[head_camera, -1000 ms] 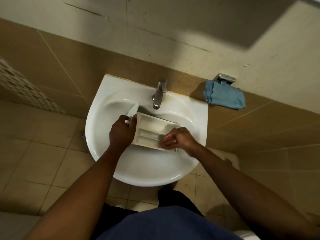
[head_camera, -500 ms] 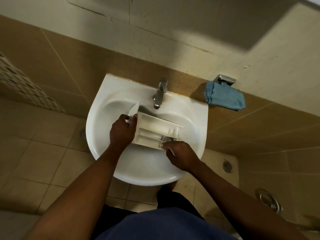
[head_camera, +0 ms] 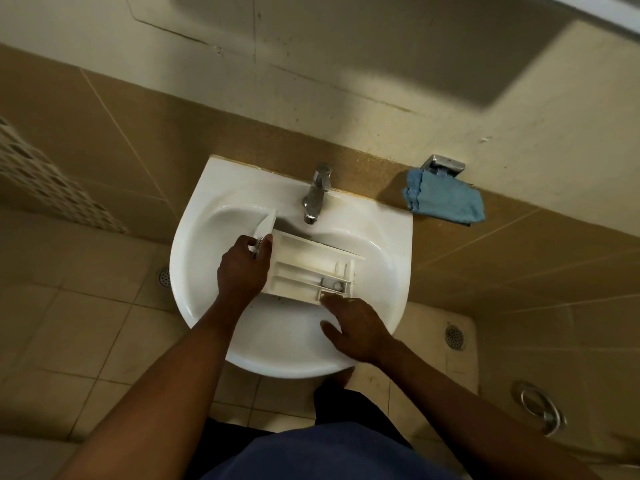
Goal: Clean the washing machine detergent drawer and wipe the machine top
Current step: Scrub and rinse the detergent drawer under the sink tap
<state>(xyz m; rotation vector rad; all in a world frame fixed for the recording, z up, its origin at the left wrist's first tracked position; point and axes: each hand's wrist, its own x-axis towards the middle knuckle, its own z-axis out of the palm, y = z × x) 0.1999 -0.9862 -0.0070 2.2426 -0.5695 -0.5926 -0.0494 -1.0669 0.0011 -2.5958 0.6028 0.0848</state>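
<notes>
Two bare hands work over a white ceramic wall basin (head_camera: 398, 237), where the white plastic compartmented detergent drawer (head_camera: 304, 268) lies across the bowl just below the chrome tap (head_camera: 317, 192). Left hand (head_camera: 242, 268) grips the drawer's front-panel end, thumb and fingers curled round it; right hand (head_camera: 356, 327) slightly blurred, fingers loosely extended and holding nothing, fingertips touching the drawer's near right corner. Blue cloth (head_camera: 446, 200) hangs from a small metal holder (head_camera: 443, 165) on the tan tiled ledge, right of the basin, well apart from the drawer.
</notes>
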